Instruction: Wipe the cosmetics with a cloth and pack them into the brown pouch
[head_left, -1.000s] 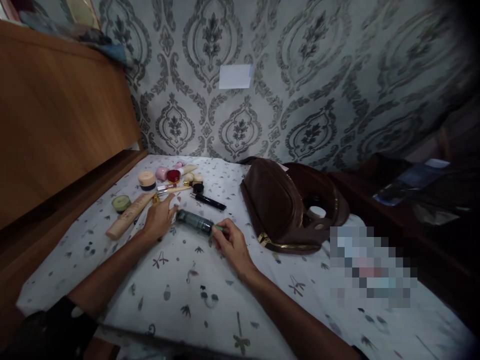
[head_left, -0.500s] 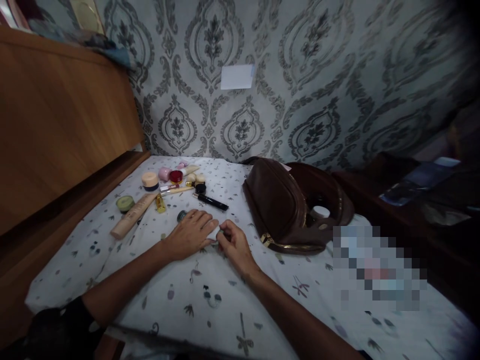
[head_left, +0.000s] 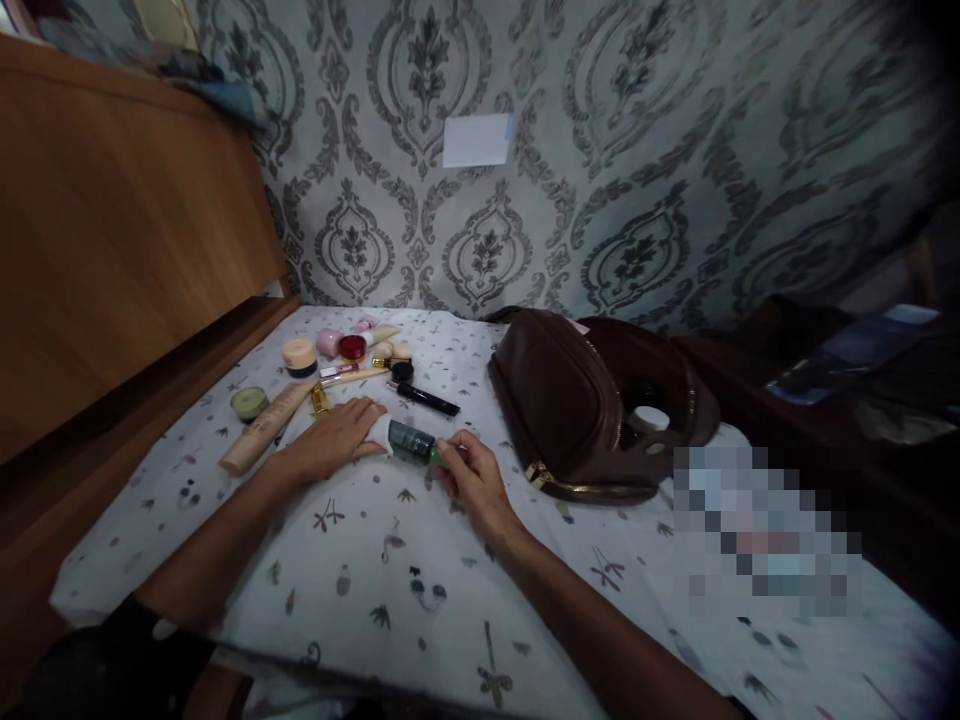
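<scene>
Now the left hand (head_left: 337, 438) has slid leftward, baring the dark bottle (head_left: 410, 441) left of the bag (head_left: 559, 395); it seemingly presses a white cloth (head_left: 380, 434) there. The right hand (head_left: 478, 480) pinches the bottle's green end (head_left: 436, 456).

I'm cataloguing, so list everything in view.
bottle: 1, dark green, centre
wipe: 1, white, on bottle's left end
jars: 4, green, peach, pink, red, left
tubes: 3, beige, gold, black, left of bag
small cosmetics: several, mixed, near jars
bag: 1, brown, right
lid: 1, white, inside bag
card: 1, white, wall
wallpaper: 1, grey, back
cabinet: 1, brown, far left
sheet: 1, white, patterned, underneath
packet: 1, clear, far right
pixelated patch: 1, right, contents unclear
left hand: 1, on wipe
right hand: 1, on bottle
</scene>
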